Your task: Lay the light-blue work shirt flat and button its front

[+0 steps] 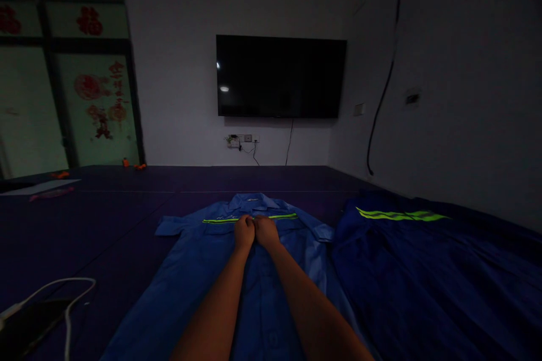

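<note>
Both hands, the left hand (244,233) and the right hand (265,231), touch each other, fingers curled and pinching one light blue shirt (203,276) at its chest. It lies flat under them. Both arms reach straight out. One dark blue garment (406,271) lies just beside it.

Fingertips of left hand (244,232) and right hand (265,231) curled out of sight against blue shirt (199,271); shirt hem cut off at bottom edge; dark garment (423,276) cropped lower right.
</note>
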### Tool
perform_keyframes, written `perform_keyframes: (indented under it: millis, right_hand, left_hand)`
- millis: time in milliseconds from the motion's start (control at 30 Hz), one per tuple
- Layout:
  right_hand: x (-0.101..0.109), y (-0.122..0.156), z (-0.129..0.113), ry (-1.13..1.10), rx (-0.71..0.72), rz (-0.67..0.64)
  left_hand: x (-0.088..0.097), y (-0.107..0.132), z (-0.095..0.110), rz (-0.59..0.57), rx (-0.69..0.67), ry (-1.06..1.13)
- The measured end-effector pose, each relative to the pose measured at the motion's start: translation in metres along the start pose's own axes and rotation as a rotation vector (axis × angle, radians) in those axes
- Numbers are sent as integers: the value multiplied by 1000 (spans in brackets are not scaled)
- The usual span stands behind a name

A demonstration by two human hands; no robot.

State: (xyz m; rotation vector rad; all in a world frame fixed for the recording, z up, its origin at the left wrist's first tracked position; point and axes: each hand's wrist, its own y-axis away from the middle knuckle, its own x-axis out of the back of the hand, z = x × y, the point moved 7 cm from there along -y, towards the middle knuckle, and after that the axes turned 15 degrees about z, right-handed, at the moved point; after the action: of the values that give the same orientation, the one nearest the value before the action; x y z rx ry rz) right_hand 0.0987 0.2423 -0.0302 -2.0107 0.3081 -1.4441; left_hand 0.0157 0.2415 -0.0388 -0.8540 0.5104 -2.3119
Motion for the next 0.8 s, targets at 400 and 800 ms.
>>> perform_keyframes:
  millis: [400, 800]
  right_hand:
    - [18, 2, 1, -161, -69, 153]
    - [7, -1, 28, -246, -290, 197]
  left_hand:
    - [-9, -10, -13, 5, 55, 140]
    - [-6, -3, -11, 15, 46, 89]
